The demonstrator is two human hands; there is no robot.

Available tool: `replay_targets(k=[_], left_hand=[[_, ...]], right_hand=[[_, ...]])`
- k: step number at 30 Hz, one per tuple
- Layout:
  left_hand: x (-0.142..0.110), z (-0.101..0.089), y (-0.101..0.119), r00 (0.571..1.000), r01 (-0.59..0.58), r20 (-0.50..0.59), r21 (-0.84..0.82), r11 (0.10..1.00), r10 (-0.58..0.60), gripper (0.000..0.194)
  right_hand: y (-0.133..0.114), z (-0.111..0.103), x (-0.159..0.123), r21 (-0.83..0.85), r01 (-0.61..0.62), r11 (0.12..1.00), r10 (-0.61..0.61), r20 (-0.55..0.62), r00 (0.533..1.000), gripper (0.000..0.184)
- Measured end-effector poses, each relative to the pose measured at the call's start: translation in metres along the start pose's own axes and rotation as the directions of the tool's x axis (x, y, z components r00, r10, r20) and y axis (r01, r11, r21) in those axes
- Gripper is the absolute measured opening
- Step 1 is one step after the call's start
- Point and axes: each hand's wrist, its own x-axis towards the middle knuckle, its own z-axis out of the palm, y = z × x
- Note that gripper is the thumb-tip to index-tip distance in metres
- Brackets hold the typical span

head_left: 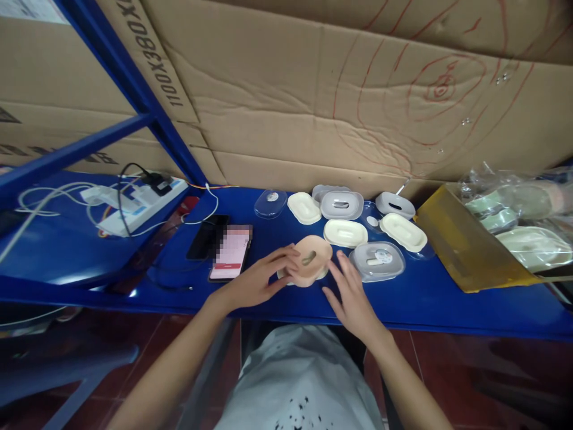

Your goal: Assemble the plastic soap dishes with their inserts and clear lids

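Observation:
A peach oval cover with a slot in its middle (pixel 316 249) sits near the table's front edge, a cream rim showing beneath it. My left hand (pixel 275 272) grips its left side, fingers over the edge and thumb low at the front. On the other side, my right hand (pixel 351 295) is open with fingers apart, its fingertips at or very near the cover's right edge. Just right of that hand lies a clear plastic shell (pixel 379 263) with a round label. Behind the cover is a cream oval tray (pixel 344 233).
More cream trays (pixel 304 208), a grey slotted cover (pixel 342 205) and a grey slotted box (pixel 394 206) stand behind. Phones (pixel 230 254) lie left, near a power strip (pixel 143 206) with cables. At right, a yellow bin (pixel 465 245) holds bagged pieces. Cardboard (pixel 286 95) walls the back.

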Motion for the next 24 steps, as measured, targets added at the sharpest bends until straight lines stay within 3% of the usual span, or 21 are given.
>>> replay_targets(k=[4,9,13,19,24], left_hand=[[-0.004,0.011,-0.005,0.999,0.036,-0.013,0.016,0.999,-0.036,0.022],[-0.005,0.032,0.001,0.970,0.225,-0.105,0.061,0.972,-0.218,0.067],[-0.013,0.040,0.003,0.965,0.241,-0.116,0.055,0.969,-0.234,0.080],[-0.021,0.043,-0.001,0.972,0.224,-0.142,0.306,0.925,-0.188,0.046],[-0.019,0.033,-0.002,0.980,0.181,-0.133,0.297,0.938,-0.148,0.052]], right_hand=[[0.003,-0.004,0.012,-0.093,0.087,0.992,-0.082,0.065,0.995,0.058],[-0.002,-0.012,0.028,-0.132,0.140,0.981,-0.147,-0.043,0.988,0.029],[-0.012,-0.005,0.037,-0.041,0.270,0.962,-0.271,-0.035,0.962,0.021],[-0.018,-0.003,0.040,0.157,0.274,0.949,-0.297,0.144,0.944,0.033],[-0.005,-0.023,0.046,0.189,0.238,0.953,-0.276,0.207,0.938,0.044]])
